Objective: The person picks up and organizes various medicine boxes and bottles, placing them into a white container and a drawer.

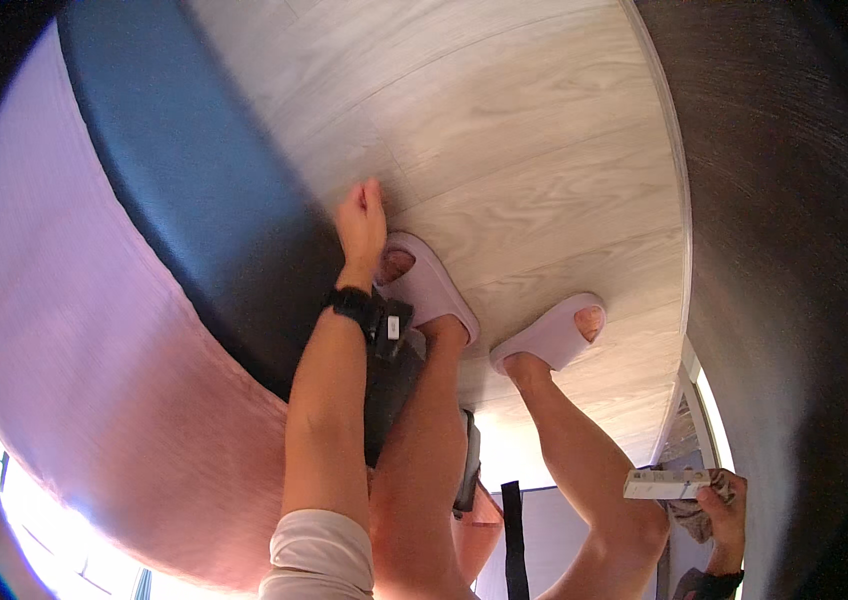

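Observation:
My left hand (364,225) hangs in front of me over the floor, its fingers curled in and nothing visible in them. A black band with a dark device is strapped round that wrist. At the lower right my right hand (724,510) grips a small white carton (666,484) with printing on it. The same hand holds a crumpled greyish-brown cloth (692,519), which hangs below the carton. Another dark band circles the right wrist.
A bed with a pinkish sheet (146,360) and a dark blue side (184,142) runs along the left. My feet, in pale pink slides (431,289), stand on the wood-look floor (529,150). A dark brown surface (769,225) curves along the right. A black strap (514,540) hangs at the bottom.

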### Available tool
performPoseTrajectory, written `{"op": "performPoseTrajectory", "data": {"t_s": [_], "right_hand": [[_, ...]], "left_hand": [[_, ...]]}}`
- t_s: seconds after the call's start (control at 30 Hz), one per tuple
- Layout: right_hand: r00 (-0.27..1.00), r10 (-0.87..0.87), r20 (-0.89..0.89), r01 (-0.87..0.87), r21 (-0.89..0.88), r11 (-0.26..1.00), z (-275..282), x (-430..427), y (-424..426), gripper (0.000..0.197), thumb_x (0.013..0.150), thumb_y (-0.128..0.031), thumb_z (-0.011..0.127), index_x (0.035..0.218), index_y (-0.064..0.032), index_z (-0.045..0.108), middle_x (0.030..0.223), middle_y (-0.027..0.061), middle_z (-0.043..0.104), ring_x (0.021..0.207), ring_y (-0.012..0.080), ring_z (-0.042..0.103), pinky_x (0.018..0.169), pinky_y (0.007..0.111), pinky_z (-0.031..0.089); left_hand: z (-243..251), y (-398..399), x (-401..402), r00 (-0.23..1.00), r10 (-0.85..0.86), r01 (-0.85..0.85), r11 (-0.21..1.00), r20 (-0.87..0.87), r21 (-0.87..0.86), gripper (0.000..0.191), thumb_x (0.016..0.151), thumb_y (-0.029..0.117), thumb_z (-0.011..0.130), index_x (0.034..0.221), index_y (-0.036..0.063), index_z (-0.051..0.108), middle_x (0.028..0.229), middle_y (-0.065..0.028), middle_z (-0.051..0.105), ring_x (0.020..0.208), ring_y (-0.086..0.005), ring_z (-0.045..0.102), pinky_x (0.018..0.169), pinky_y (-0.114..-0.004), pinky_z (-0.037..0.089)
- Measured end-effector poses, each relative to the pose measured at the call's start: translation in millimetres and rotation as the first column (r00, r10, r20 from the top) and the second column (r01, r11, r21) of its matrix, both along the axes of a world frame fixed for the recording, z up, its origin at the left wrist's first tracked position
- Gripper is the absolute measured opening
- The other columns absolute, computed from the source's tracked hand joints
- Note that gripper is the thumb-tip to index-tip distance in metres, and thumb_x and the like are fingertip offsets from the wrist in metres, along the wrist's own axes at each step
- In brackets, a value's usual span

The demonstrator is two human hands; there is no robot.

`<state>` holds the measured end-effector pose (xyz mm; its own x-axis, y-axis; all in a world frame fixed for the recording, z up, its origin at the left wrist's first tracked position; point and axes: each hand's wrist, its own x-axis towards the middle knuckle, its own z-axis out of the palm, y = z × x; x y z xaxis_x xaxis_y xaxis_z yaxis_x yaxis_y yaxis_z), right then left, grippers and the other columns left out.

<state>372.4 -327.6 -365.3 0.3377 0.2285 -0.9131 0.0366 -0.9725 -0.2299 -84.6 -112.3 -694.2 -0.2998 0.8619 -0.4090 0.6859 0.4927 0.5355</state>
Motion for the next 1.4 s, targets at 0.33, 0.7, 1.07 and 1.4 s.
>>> {"op": "performPoseTrajectory", "data": {"t_s": [0.33,0.7,1.07,1.4], "right_hand": [[1.0,-0.013,-0.019,0.012,-0.059,0.998,-2.9,-1.7,-0.2,0.036,0.071,-0.011,0.069,0.098,0.0011,0.05,0.082,0.0067,0.056,0.073,0.013,0.052,0.068,0.028,0.046],[0.998,-0.034,-0.045,0.033,-0.029,0.999,0.0,3.9,-3.3,0.041,0.073,-0.013,0.068,0.106,-0.0009,0.046,0.093,0.0071,0.056,0.082,0.0139,0.054,0.074,0.03,0.046],[0.984,-0.019,-0.179,0.006,-0.07,0.998,-15.1,13.6,-4.1,0.039,0.07,-0.016,0.071,0.1,0.0003,0.051,0.087,0.0069,0.058,0.079,0.0134,0.054,0.072,0.028,0.046],[0.984,-0.112,0.135,0.113,-0.003,0.994,-8.8,6.4,-0.3,0.042,0.064,-0.018,0.075,0.097,0.0004,0.055,0.086,0.0064,0.06,0.075,0.014,0.056,0.07,0.03,0.048]], "left_hand": [[9.0,-65.7,47.3,0.443,-0.89,0.895,0.432,0.109,-0.106,0.031,0.068,0.028,0.067,0.091,0.0101,0.059,0.09,-0.0066,0.059,0.082,-0.0259,0.058,0.065,-0.036,0.047],[-25.7,-89.2,99.0,0.146,-0.987,0.985,0.138,0.074,-0.106,0.014,0.071,0.014,0.055,0.084,0.0105,0.059,0.085,-0.0053,0.057,0.078,-0.0233,0.06,0.061,-0.036,0.049],[-16.7,-112.3,80.6,-0.032,-0.975,0.998,-0.022,0.219,0.052,0.016,0.067,0.016,0.058,0.082,0.0103,0.056,0.088,-0.0077,0.055,0.075,-0.0255,0.059,0.061,-0.036,0.049],[-36.6,-130.2,109.0,-0.425,-0.897,0.905,-0.416,0.119,0.091,0.017,0.071,0.016,0.054,0.089,0.0172,0.057,0.094,-0.0026,0.048,0.079,-0.0199,0.059,0.062,-0.033,0.051]]}}
